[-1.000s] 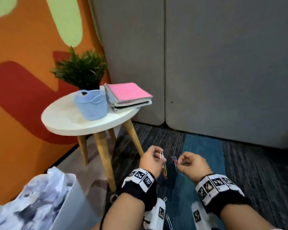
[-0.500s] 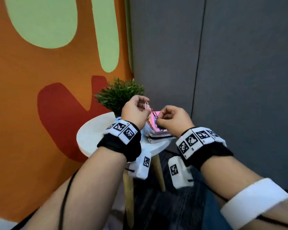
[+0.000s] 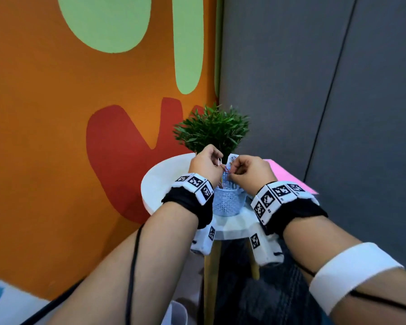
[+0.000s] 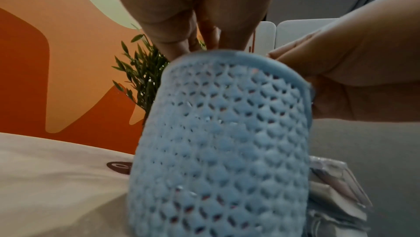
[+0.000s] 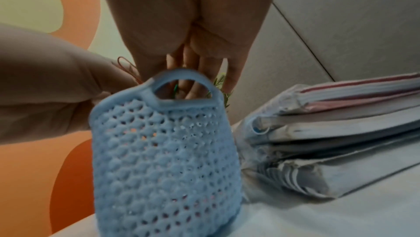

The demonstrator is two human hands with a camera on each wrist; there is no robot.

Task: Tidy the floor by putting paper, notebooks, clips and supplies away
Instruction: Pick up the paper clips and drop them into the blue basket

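A light blue mesh basket point(image 3: 227, 200) point(image 4: 222, 142) point(image 5: 163, 160) stands on the round white table point(image 3: 164, 179). Both hands hover right over its mouth. My left hand point(image 3: 217, 160) point(image 4: 204, 39) pinches several paper clips, a white clip point(image 3: 220, 161) sticking up and coloured ones hanging down. My right hand point(image 3: 233, 171) point(image 5: 197, 79) pinches a red and blue clip point(image 3: 227, 171) beside it. In the right wrist view a red clip point(image 5: 127, 66) shows by the left hand. The inside of the basket is hidden.
A stack of notebooks point(image 3: 288, 177) point(image 5: 341, 133) with a pink cover lies on the table right of the basket. A green plant point(image 3: 213, 130) stands just behind it. The orange wall is on the left, grey panels on the right. Dark carpet lies below.
Both hands have risen from near the floor, carrying the clips, to just over the blue basket on the table. The head view has lifted with them.
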